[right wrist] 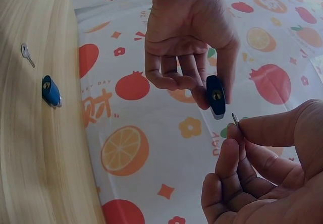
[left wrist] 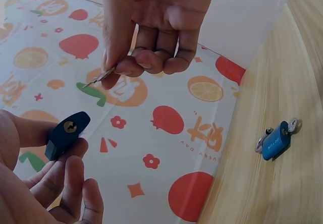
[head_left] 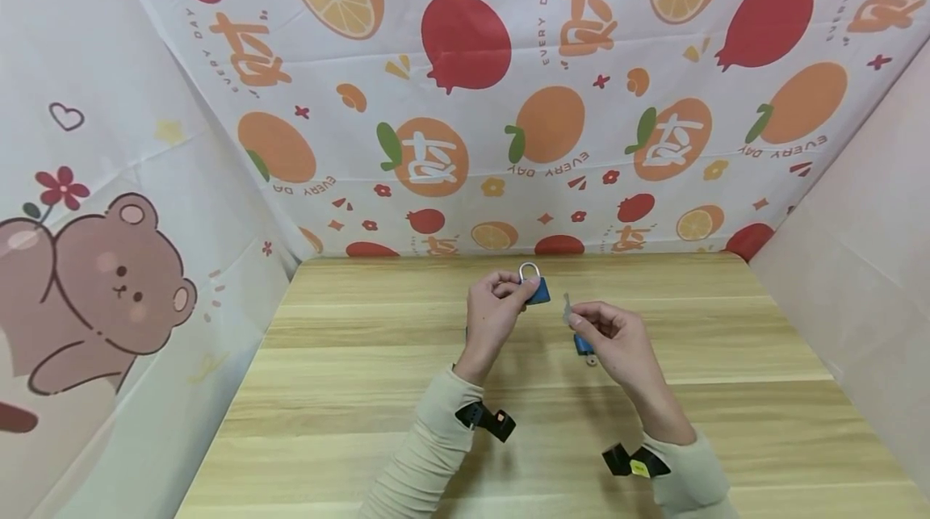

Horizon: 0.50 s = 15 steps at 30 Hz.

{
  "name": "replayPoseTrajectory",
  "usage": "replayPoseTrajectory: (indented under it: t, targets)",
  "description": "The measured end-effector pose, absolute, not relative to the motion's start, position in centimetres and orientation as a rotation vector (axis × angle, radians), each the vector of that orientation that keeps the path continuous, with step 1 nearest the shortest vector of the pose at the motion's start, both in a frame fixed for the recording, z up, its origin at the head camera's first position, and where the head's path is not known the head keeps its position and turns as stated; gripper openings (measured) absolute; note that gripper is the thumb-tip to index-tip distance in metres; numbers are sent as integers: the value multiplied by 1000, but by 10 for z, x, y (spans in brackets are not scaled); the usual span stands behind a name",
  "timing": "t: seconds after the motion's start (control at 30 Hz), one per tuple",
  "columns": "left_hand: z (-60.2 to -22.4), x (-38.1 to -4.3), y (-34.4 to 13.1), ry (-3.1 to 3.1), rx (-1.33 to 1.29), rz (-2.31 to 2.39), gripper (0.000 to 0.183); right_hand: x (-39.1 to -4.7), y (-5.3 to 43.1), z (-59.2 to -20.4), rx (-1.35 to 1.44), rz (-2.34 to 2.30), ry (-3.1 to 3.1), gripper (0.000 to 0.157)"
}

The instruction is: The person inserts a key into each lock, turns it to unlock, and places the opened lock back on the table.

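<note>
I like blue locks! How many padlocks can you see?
2. One blue padlock is held up in the left hand. The other padlock lies on the wooden table, near the right hand.

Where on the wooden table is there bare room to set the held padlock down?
Bare wood runs along the table's left side by the bear cloth and across the back strip below the fruit backdrop. The middle is crowded: the left hand holds a blue padlock, the right hand pinches a key, and a second padlock lies beneath it.
</note>
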<state>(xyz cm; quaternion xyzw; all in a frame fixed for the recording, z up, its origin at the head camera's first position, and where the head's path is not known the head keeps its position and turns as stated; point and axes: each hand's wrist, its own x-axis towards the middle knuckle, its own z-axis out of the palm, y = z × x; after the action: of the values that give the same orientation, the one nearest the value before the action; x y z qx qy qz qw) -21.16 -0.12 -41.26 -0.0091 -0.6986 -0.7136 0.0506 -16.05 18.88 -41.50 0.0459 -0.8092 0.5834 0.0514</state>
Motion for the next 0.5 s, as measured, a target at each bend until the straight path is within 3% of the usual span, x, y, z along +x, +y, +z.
replayPoseTrajectory:
  t: [0.5]
  targets:
    - [-408, -209, 0, -2110, -30, -2186, 28, -162, 185, -417, 161, 1819, -2470, 20]
